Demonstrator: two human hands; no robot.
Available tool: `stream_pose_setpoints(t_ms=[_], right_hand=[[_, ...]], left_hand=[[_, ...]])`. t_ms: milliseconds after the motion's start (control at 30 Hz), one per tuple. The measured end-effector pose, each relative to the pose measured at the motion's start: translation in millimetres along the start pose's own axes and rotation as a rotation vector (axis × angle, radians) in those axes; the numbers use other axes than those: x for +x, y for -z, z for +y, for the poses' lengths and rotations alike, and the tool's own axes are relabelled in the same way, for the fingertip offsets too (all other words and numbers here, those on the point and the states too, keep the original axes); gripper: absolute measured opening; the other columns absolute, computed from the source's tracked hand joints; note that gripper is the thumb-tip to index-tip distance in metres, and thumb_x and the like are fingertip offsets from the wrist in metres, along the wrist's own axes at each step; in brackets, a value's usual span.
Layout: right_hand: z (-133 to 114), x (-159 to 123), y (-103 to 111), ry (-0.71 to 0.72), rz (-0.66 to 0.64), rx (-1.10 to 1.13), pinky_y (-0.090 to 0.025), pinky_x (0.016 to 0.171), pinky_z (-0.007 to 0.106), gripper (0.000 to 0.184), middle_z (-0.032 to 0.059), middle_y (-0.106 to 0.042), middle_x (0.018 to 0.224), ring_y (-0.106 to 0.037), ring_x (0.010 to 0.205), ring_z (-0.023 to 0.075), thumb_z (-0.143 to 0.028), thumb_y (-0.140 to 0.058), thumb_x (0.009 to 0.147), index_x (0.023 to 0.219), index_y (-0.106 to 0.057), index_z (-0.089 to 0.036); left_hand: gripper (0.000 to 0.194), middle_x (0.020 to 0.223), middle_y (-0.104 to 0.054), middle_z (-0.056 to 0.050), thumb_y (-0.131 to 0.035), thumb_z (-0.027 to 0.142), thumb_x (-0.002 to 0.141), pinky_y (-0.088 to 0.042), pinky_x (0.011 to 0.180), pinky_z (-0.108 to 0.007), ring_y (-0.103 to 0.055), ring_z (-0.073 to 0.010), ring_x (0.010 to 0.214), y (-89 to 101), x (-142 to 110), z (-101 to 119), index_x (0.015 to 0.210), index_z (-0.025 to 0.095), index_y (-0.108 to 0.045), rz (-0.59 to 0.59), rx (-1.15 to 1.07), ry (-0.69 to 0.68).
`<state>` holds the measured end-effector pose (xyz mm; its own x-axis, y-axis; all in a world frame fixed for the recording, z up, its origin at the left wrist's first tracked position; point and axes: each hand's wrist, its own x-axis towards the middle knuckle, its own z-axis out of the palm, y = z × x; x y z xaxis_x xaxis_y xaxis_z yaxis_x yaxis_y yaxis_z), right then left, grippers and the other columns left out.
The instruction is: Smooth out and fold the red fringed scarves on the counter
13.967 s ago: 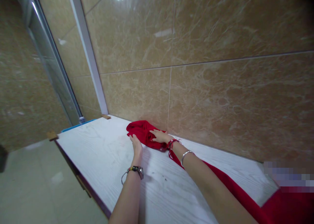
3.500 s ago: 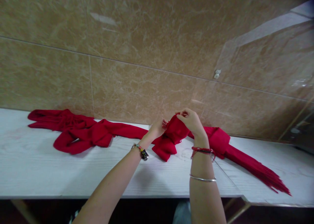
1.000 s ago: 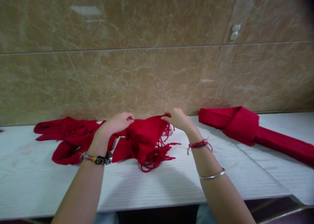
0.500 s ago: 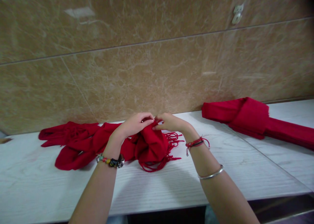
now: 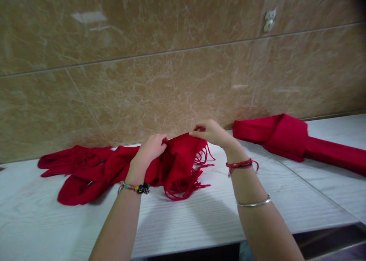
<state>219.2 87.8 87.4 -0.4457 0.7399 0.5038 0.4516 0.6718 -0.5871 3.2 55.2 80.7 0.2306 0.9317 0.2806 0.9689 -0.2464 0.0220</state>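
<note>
A red fringed scarf [image 5: 180,158] lies bunched across the white wood-grain table [image 5: 177,223]. My left hand [image 5: 154,146] is closed on its far edge near the middle. To the right, my right hand [image 5: 210,133] pinches the same edge close to the fringed end. Between the two hands that edge is lifted and drawn fairly straight. Tangled red tassels hang from the right end onto the table. Leftward, the rest of the cloth spreads in loose folds and a loop; whether it is all one scarf I cannot tell.
A second red cloth [image 5: 286,137], folded and wrapped over itself, rests at the right against the wall. Behind the table stands a brown marbled tile wall [image 5: 171,89] with a white socket [image 5: 269,20]. The table's front edge runs below my forearms.
My hands have moved apart, the right one to the right and up, the left slightly left. The scarf's edge between them has gone from bunched to stretched.
</note>
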Motion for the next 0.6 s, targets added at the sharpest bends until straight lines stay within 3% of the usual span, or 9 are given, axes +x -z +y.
stream_pose_setpoints(t_ms=[200,300,433,467,500,533,600], right_hand=[[6,-6,23,-0.032,0.244,0.061,-0.034,0.051,0.023,0.020,0.0006,-0.056,0.056,-0.048,0.055,0.0119,-0.033,-0.059,0.069,0.063,-0.060,-0.014],[0,-9,32,-0.015,0.456,0.058,-0.034,0.049,0.024,0.020,-0.0005,-0.054,0.054,-0.047,0.052,0.0113,-0.033,-0.059,0.070,0.063,-0.059,-0.015],[-17,-14,44,0.119,0.745,0.058,-0.037,0.052,0.024,0.018,0.0001,-0.057,0.060,-0.050,0.056,0.0116,-0.033,-0.056,0.074,0.066,-0.060,-0.017],[-19,-14,45,0.140,0.777,0.045,-0.038,0.053,0.024,0.018,0.0006,-0.059,0.062,-0.051,0.058,0.0120,-0.033,-0.055,0.075,0.068,-0.060,-0.017],[-19,-15,46,0.141,0.782,0.021,-0.039,0.054,0.024,0.017,0.0010,-0.060,0.064,-0.053,0.059,0.0124,-0.032,-0.055,0.076,0.069,-0.061,-0.018],[-17,-14,46,0.121,0.756,-0.014,-0.039,0.054,0.024,0.016,0.0014,-0.061,0.065,-0.054,0.060,0.0128,-0.031,-0.055,0.076,0.070,-0.062,-0.018],[-8,-13,40,0.036,0.588,-0.124,-0.040,0.056,0.024,0.013,0.0025,-0.063,0.065,-0.056,0.061,0.0140,-0.026,-0.058,0.074,0.069,-0.064,-0.016]], left_hand=[[0.029,0.091,-0.063,-0.009,-0.039,0.011,0.076,-0.041,0.083,-0.028,-0.058,-0.0192,0.087,12.4,-1,2,0.092,0.014,-0.063,0.244,-0.015,0.040],[0.029,0.089,-0.064,-0.006,-0.038,0.011,0.074,-0.043,0.081,-0.027,-0.058,-0.0180,0.085,34.4,-10,13,0.087,0.015,-0.064,0.399,-0.101,0.074],[0.028,0.087,-0.064,-0.002,-0.041,0.010,0.070,-0.043,0.078,-0.026,-0.057,-0.0167,0.083,70.4,-28,29,0.083,0.018,-0.064,0.684,-0.118,0.123],[0.029,0.090,-0.063,-0.002,-0.041,0.010,0.070,-0.043,0.079,-0.026,-0.057,-0.0166,0.085,75.5,-31,30,0.085,0.019,-0.064,0.695,-0.116,0.137],[0.029,0.091,-0.064,-0.002,-0.042,0.010,0.069,-0.043,0.078,-0.026,-0.057,-0.0167,0.085,77.3,-33,29,0.087,0.019,-0.064,0.641,-0.119,0.150],[0.030,0.091,-0.064,-0.002,-0.043,0.010,0.069,-0.043,0.077,-0.026,-0.057,-0.0168,0.085,75.6,-34,25,0.088,0.019,-0.064,0.515,-0.128,0.163],[0.028,0.086,-0.067,-0.002,-0.045,0.009,0.068,-0.043,0.073,-0.026,-0.059,-0.0171,0.080,62.3,-33,15,0.084,0.019,-0.066,0.090,-0.150,0.148]])
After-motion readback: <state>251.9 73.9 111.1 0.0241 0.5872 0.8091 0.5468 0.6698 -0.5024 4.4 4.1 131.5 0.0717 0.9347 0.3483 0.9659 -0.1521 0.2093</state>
